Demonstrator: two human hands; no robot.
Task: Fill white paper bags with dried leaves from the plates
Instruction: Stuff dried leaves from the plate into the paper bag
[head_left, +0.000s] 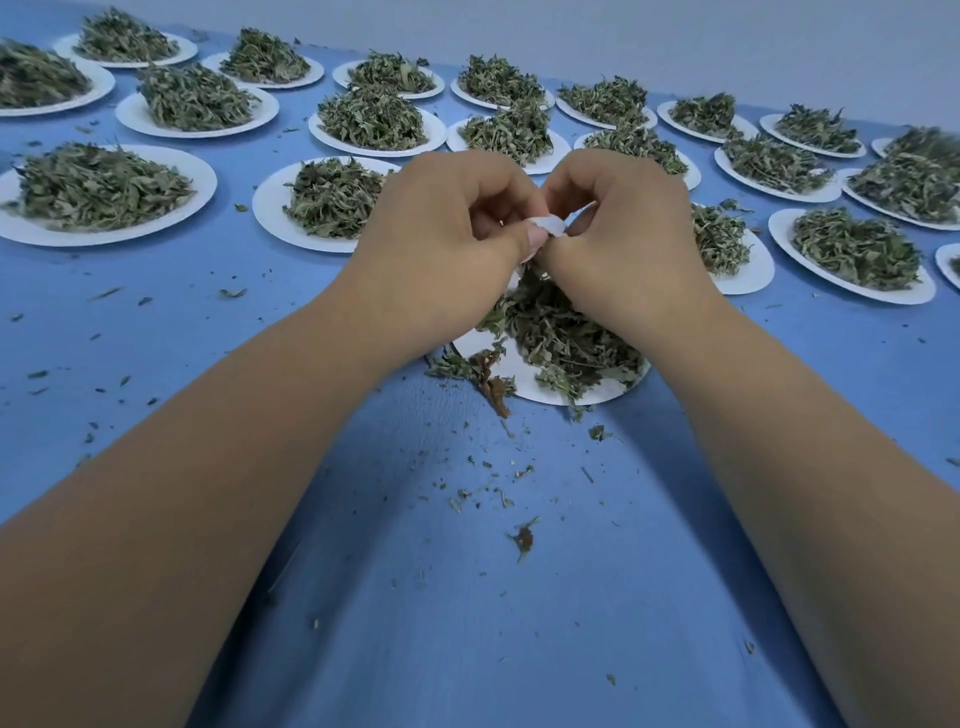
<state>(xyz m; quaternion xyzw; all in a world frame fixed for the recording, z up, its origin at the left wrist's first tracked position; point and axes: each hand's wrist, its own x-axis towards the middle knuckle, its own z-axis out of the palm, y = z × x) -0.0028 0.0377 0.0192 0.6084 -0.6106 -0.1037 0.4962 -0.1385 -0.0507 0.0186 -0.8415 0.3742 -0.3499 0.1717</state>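
My left hand (441, 228) and my right hand (623, 228) meet above the near white plate (524, 376), fingers curled. Between their fingertips they pinch a small white paper bag (549, 224); only a corner of it shows, the rest is hidden by the fingers. Right below the hands lies a pile of dried green leaves (561, 332) on that plate, with a few leaves and a brown piece (493, 384) spilled over its near-left rim.
Several white plates heaped with dried leaves cover the far part of the blue tablecloth (260, 322), such as the plate at the left (202, 182) and the one at the right (779, 228). Leaf crumbs (522, 538) lie scattered on the cloth between my forearms.
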